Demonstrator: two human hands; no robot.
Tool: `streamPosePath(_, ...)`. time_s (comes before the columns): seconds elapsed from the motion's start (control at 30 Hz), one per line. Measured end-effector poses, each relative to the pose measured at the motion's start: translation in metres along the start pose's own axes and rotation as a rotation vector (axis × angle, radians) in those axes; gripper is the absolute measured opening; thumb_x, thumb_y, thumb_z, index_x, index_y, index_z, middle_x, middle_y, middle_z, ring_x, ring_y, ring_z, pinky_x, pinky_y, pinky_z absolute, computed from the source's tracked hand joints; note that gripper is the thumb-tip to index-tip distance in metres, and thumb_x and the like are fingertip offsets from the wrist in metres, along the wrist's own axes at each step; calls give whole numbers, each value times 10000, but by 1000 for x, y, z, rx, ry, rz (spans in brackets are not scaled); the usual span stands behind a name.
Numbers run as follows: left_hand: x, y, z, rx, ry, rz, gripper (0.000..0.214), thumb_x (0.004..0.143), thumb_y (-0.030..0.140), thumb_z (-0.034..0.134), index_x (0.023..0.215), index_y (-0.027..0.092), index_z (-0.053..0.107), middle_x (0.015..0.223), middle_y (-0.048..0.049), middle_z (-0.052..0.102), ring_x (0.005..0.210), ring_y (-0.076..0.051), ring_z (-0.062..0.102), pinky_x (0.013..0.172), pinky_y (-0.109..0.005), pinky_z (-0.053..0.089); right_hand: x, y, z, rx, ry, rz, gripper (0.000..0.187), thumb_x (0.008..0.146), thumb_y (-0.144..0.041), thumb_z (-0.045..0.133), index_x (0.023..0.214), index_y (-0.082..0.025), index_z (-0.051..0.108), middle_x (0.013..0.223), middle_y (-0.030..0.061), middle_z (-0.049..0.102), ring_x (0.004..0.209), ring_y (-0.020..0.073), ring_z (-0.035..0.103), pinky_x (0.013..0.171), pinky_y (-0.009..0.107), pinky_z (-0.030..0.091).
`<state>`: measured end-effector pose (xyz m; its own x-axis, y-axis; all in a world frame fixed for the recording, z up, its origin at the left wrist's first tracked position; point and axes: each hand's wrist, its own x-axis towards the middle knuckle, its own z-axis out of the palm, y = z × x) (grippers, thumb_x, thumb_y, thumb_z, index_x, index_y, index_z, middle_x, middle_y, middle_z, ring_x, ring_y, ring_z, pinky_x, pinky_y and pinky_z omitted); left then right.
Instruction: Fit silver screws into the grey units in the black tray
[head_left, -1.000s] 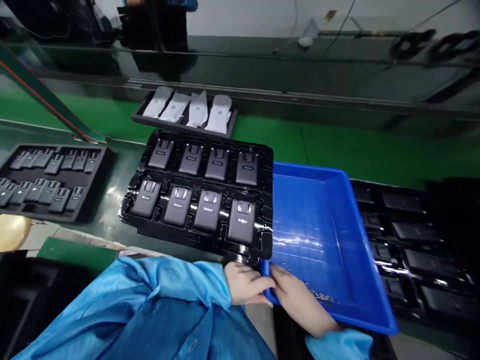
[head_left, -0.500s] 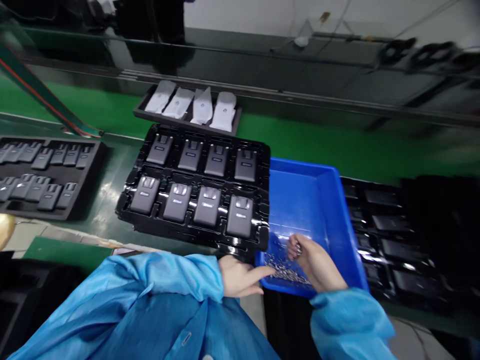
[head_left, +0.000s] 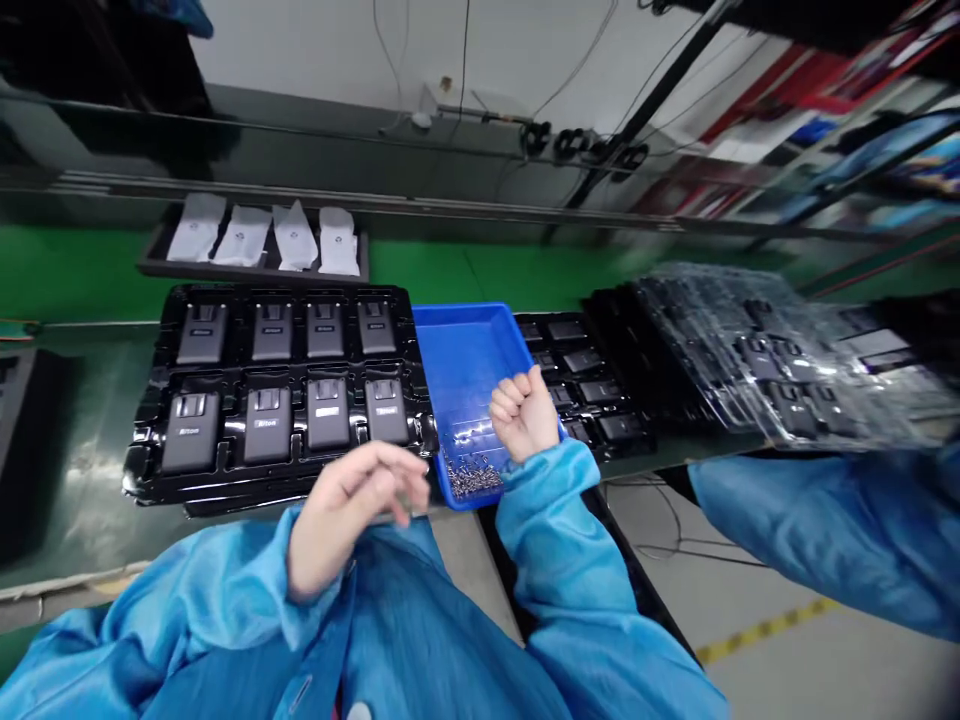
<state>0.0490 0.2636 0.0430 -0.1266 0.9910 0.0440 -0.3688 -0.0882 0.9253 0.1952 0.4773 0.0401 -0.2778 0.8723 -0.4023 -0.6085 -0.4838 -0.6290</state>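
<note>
My right hand (head_left: 523, 415) is closed in a fist just above the near right part of a blue plastic tray (head_left: 465, 325); whatever it holds is hidden. A small heap of tiny metal screws (head_left: 472, 476) lies in the tray's near corner, just left of that hand. My left hand (head_left: 352, 508) hovers over the table's front edge with its fingers loosely bent and apart, slightly blurred, and nothing shows in it. Left of the blue tray sits a glossy black tray (head_left: 150, 470) with two rows of grey devices (head_left: 328, 412).
A dark tray of white pouches (head_left: 262, 236) lies behind on the green belt. Black trays with dark parts (head_left: 592, 372) and a blurred stack of clear blister trays (head_left: 757, 350) fill the right. Another person's blue sleeve (head_left: 825, 525) reaches in at the right.
The view has swung right and pulled back. My right hand rose out of the screws and closed into a fist. My left hand let go of the blue tray's corner and lifted toward me.
</note>
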Motion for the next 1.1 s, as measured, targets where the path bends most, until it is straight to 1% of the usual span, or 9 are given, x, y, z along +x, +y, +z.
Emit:
streamPosePath(0.13, 21, 19, 7, -423, 354, -56, 538, 946, 568, 483, 1272, 161, 617, 1390, -55, 617, 1273, -114, 641, 1022, -163, 583, -61, 32, 66, 104, -201, -13, 492, 1108, -456, 280, 753, -168, 100, 572, -44, 112, 423, 63, 116, 401, 200, 44)
streamPosePath(0.23, 29, 25, 1, -726, 417, -191, 572, 979, 589, 342, 1157, 132, 637, 1163, -51, 693, 1075, -90, 689, 938, -186, 596, -98, 79, 100, 78, -391, 7, 624, 992, -455, 600, 658, -144, 173, 543, -39, 146, 428, 64, 139, 389, 207, 129)
streamPosePath(0.37, 24, 29, -14, -881, 544, -152, 497, 1007, 474, 288, 686, 111, 401, 648, -55, 486, 961, -122, 659, 1045, -308, 560, -114, 134, 113, 17, -578, -84, 778, 796, -525, 807, 655, -126, 154, 555, -29, 184, 491, 71, 241, 485, 220, 273)
streamPosePath(0.53, 18, 29, -28, -1014, 602, -108, 322, 1000, 337, 275, 760, 141, 363, 629, -34, 410, 956, -106, 638, 1129, -332, 517, -114, 155, 116, -57, -592, -202, 678, 1000, -504, 583, 654, -115, 148, 550, -4, 210, 547, 93, 334, 647, 247, 396)
streamPosePath(0.63, 19, 23, -33, -1024, 540, -130, 332, 995, 378, 294, 829, 130, 439, 755, -44, 550, 983, -118, 648, 1139, -359, 523, -115, 158, 120, -67, -567, -252, 655, 1030, -470, 537, 645, -116, 142, 547, -4, 180, 524, 87, 314, 618, 240, 398)
streamPosePath(0.8, 23, 17, -36, -952, 492, -179, 529, 997, 487, 281, 1232, 129, 592, 1310, -84, 648, 1236, -163, 639, 1256, -386, 460, -110, 140, 126, -63, -548, -77, 860, 700, -463, 881, 653, -125, 92, 526, -38, 131, 434, 52, 166, 369, 177, 186)
streamPosePath(0.9, 23, 21, -37, -947, 494, -186, 495, 1009, 472, 317, 1247, 151, 608, 1334, -23, 657, 1215, -102, 662, 1190, -269, 516, -99, 97, 119, -57, -590, 35, 914, 578, -329, 947, 637, -141, 54, 504, -52, 113, 421, 49, 139, 352, 172, 230)
streamPosePath(1.0, 19, 28, -42, -956, 486, -181, 455, 1022, 443, 321, 1192, 158, 632, 1236, 22, 705, 1133, -79, 698, 925, -177, 618, -76, 46, 93, -143, -507, -186, 888, 492, -261, 967, 555, -157, 88, 474, -52, 74, 408, 61, 66, 324, 210, 123)
streamPosePath(1.1, 15, 33, -49, -894, 553, -176, 377, 1018, 368, 373, 1204, 168, 632, 1255, 37, 697, 1135, -80, 698, 887, -170, 634, -40, 18, 40, -573, -226, -525, 1005, 488, -774, 851, 630, -119, 103, 525, -9, 76, 434, 77, 124, 388, 241, 78)
